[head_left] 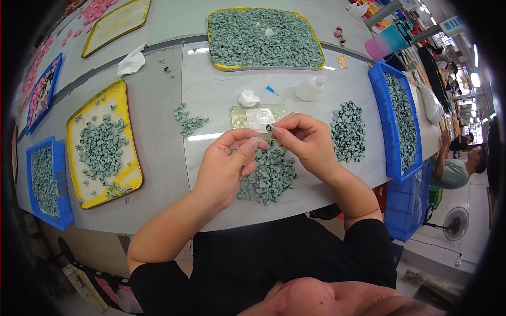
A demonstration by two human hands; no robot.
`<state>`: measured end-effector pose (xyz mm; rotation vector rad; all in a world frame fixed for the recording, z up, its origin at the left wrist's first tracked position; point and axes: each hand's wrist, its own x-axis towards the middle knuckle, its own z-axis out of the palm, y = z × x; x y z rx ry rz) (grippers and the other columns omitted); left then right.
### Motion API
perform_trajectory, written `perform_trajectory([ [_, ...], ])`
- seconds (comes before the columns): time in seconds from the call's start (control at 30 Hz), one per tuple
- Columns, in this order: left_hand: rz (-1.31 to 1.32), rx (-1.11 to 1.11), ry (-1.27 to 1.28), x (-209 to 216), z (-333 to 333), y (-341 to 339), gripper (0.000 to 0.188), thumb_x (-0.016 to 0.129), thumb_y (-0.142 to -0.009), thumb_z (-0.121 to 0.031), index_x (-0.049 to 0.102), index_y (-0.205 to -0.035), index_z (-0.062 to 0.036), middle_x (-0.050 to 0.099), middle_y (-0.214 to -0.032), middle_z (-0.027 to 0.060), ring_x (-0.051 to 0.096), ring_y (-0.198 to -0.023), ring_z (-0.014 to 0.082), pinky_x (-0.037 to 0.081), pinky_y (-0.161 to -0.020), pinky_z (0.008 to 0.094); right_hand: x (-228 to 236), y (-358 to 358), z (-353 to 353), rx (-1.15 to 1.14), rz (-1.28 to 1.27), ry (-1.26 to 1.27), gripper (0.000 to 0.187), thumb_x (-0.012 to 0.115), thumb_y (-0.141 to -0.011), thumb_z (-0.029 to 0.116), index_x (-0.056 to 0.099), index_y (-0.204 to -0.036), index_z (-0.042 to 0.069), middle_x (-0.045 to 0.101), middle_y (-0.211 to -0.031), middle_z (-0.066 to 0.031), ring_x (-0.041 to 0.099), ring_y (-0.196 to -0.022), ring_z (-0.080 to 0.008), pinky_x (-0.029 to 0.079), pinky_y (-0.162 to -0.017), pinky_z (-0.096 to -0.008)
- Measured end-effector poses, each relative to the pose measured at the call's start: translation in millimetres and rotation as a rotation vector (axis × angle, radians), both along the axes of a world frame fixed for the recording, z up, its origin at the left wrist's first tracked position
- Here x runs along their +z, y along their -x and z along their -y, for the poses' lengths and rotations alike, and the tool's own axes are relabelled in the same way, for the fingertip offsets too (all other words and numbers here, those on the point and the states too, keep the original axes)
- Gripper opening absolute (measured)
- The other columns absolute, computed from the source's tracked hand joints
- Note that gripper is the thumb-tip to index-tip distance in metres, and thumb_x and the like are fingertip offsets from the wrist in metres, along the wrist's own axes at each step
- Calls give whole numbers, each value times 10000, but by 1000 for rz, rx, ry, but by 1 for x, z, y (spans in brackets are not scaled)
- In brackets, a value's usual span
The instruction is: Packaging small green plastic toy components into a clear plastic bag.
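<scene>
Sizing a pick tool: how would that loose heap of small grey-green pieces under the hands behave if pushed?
The heap would probably spread and scatter, since its pieces lie loose and unbound. Each piece looks light: the right hand pinches one at its fingertips. The marble-patterned table looks smooth, so pieces may slide.

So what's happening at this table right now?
A person at a pale worktable holds one small grey-green piece pinched in the right hand, with the left hand raised beside it. Both hands hover over a loose pile of the same pieces. Yellow trays and blue bins around them hold many more, and a small clear dish sits just beyond the hands.
</scene>
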<state>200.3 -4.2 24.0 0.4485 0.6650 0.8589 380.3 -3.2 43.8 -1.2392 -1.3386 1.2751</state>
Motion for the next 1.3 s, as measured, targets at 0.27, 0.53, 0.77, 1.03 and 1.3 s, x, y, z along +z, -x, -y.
perform_trajectory([
  [0.27, 63, -75, 45, -1, 2, 2, 196, 390, -969, -205, 434, -836, -68, 401, -671, -8, 315, -541, 65, 270, -465, 201, -6, 5, 4, 51, 368, -438, 137, 650, -737, -59, 622, -866, -26, 605, -830, -86, 579, -692, -141, 454, -613, -229],
  [0.53, 48, -100, 82, 4, 3, 3, 261, 376, -971, -244, 405, -768, -82, 343, -606, -22, 276, -508, 66, 239, -446, 210, -1, 9, 3, 148, 598, -989, 278, 700, -599, -84, 626, -862, -29, 602, -789, -101, 574, -646, -213, 457, -559, -281],
  [0.77, -22, -136, 112, 9, 3, 4, 349, 400, -959, -286, 340, -663, -111, 291, -552, -33, 239, -470, 67, 204, -421, 219, -2, 10, 3, 184, 586, -1039, 297, 704, -599, -70, 628, -884, -38, 610, -816, -105, 579, -667, -221, 462, -577, -305],
  [1.03, -56, -133, 115, 10, 4, 5, 363, 436, -948, -310, 349, -653, -116, 288, -546, -47, 231, -459, 57, 190, -415, 220, -3, 10, 2, 253, 650, -1122, 275, 699, -623, -29, 629, -887, -67, 604, -849, -131, 583, -682, -235, 466, -561, -310],
  [1.3, -174, 35, 7, 13, 21, -2, 331, 426, -954, -303, 382, -693, -104, 314, -572, -51, 247, -485, 44, 215, -436, 212, -13, 18, 5, 246, 623, -1202, 229, 704, -631, -46, 620, -841, -75, 594, -850, -150, 572, -671, -248, 481, -568, -320],
])
